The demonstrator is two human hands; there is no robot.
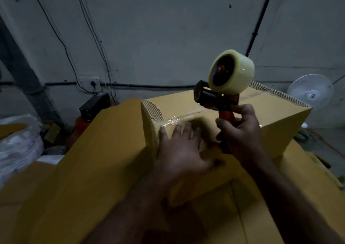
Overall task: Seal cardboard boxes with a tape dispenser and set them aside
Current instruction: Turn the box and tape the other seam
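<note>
Above the right hand [240, 131], whose grip was closed around the orange handle, the tape dispenser [222, 86] stood upright with its clear roll on top. Just left of that grip, left hand [179, 150] lay open-palmed, fingers spread, on the taped cardboard box [276, 116], atop flattened cardboard [93, 159].

Left hand [179, 150] lay flat, fingers [186, 131] spread, palm down, motion-blurred. Right hand [240, 131] was fisted around a handle, thumb up, forearm extended from lower right.
</note>
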